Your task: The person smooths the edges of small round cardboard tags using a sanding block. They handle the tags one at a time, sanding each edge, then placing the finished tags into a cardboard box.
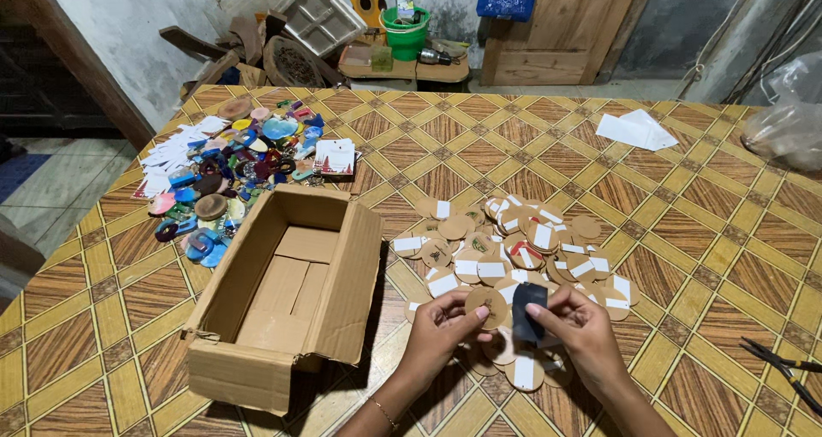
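Though half hidden by fingers, wooden disc (486,304) in left hand's (437,334) pinch, dark strip (527,310) in right's (582,334).

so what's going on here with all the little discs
A person sits at a patterned floor mat, holding a round wooden disc in the left hand and a dark rectangular piece in the right hand. A heap of similar discs with white stickers lies just beyond. An open, empty cardboard box sits to the left, colourful trinkets behind it, pliers at far right.

open cardboard box (291,291), black pliers (783,370)
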